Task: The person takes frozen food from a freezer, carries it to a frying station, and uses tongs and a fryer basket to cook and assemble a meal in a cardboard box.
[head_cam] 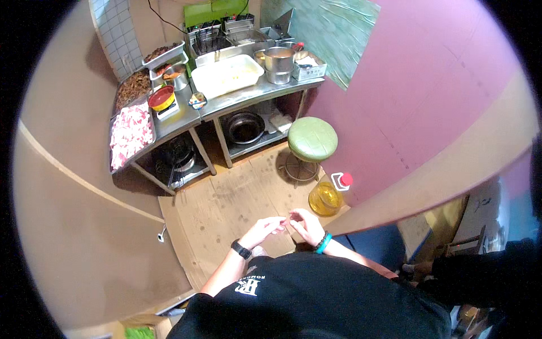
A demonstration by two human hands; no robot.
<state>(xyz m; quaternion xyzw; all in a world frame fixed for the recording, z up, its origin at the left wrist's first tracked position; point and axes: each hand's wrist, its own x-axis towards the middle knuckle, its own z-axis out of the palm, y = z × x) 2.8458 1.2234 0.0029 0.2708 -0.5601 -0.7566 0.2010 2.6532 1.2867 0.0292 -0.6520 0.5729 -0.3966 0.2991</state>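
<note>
My left hand (265, 231), with a black watch at its wrist, is held out in front of my body with its fingers loosely bent. Close beside it is my right hand (305, 226), curled, with a black and a turquoise band at the wrist. Nothing shows in either hand, and the fingertips nearly meet. Just beyond my right hand stands a plastic jug of yellow oil (325, 199) with a red cap. Farther off, a steel counter (224, 103) bears a white tub (228, 76), a tray of sliced raw meat (132, 131) and a yellow bowl on a scale (161, 98).
A green round stool (312, 139) stands by the pink wall. Deep fryers (210, 42) are at the back of the counter, with steel pots (279, 61) near them. Pans (245, 127) lie on the lower shelf. Cardboard (237, 199) covers the floor. A dark-clothed person (478, 271) is at the right.
</note>
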